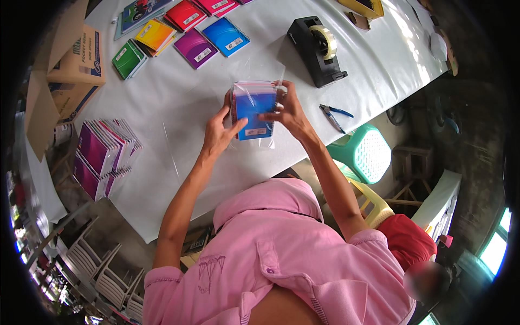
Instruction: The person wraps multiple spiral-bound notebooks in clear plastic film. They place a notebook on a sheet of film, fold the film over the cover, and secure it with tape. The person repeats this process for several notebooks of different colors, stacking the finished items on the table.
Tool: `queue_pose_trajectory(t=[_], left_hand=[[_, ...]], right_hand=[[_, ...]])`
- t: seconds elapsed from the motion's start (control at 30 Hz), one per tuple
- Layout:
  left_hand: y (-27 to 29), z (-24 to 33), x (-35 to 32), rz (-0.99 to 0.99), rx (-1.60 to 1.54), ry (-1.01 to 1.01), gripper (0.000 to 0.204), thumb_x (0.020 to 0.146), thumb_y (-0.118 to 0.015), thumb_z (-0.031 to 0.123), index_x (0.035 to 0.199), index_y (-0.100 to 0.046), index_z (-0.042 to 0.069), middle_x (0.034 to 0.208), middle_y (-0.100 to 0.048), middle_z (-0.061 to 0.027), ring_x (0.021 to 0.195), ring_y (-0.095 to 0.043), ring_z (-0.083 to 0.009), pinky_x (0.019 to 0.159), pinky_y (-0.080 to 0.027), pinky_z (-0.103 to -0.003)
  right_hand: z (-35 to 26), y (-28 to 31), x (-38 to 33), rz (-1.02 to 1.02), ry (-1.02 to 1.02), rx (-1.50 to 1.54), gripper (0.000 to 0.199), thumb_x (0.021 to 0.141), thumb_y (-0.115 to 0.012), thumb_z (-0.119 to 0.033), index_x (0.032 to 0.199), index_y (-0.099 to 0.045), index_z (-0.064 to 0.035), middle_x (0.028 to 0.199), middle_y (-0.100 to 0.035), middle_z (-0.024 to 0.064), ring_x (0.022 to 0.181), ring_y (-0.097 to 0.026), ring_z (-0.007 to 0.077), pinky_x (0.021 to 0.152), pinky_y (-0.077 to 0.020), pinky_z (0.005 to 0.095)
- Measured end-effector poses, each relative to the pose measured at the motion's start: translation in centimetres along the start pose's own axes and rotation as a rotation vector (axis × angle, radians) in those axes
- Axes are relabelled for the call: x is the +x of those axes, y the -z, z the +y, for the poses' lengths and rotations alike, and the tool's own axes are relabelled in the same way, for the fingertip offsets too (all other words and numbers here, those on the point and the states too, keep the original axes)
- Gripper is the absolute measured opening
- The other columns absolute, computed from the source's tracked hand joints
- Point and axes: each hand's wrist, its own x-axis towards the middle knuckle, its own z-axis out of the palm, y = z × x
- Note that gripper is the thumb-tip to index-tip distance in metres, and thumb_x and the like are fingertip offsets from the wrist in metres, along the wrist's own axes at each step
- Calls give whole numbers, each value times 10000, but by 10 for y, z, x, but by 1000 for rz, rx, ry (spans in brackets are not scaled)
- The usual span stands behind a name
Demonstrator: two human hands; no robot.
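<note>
Two bare hands meet at a stack of spiral notebooks (255,111), left of the black tape dispenser (314,59) and nearer the person. The left hand (218,132) has its grip clamped on the stack, thumb over the blue cover, fingers at the left edge. The right hand (291,112) lays its thumb on the cover, fingers along the right edge; whether that grip is tight, I cannot tell. The stack's long axis runs away from the person, its labelled end near; a clear plastic bag (254,70) around it reaches past the far end.

Nearer than the dispenser, blue-handled pliers (342,112) lie close to the near edge of the table (184,97), a green stool (371,154) just outside that edge. Well left of the dispenser, purple notebook bundles (100,146) stand by the left edge; an open stretch of pale covering separates them from the hands. Farther off, left of the dispenser, lie coloured notebooks (226,36); beyond it, rightward, sits a yellow box (371,7).
</note>
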Motion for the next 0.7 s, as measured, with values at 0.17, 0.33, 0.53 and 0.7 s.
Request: queue_pose_trajectory(t=[0.17, 0.33, 0.53, 0.7], left_hand=[[2, 44, -6, -3, -255, 35, 1088, 693, -773, -5, 1504, -64, 140, 1353, -465, -182, 1217, -499, -277, 1012, -422, -360], [21, 75, 10, 45, 489, -637, 885, 678, -780, 61, 1435, -337, 180, 1384, -477, -109, 1339, -337, -329, 1083, -315, -442], [47, 131, 26, -217, 756, -767, 344, 768, -722, 212, 1109, -697, 172, 1423, -456, -9, 1397, -219, -367, 1138, -165, -472], [53, 112, 6, 266, 80, -410, 318, 719, -766, 249, 1034, -736, 215, 1431, -442, -71, 1406, -198, -371, 1135, -174, -472]], right_hand=[[-11, 5, -14, 46, 339, -300, 942, 572, -845, 14, 1319, -286, -112, 1254, -498, 138, 1186, -489, 294, 1025, -375, 428], [-33, 36, -13, -68, 517, -572, 1067, 503, -865, -38, 1386, -273, -126, 1312, -440, 172, 1294, -359, 350, 1095, -310, 450], [-106, 39, -17, -294, 790, -948, 112, 667, -772, -127, 742, -701, -83, 1401, -422, 92, 1349, -315, 292, 1132, -228, 449], [-60, 67, -26, -37, 615, -388, 352, 625, -823, -214, 945, -708, -121, 1383, -438, 108, 1330, -353, 286, 1091, -281, 484]])
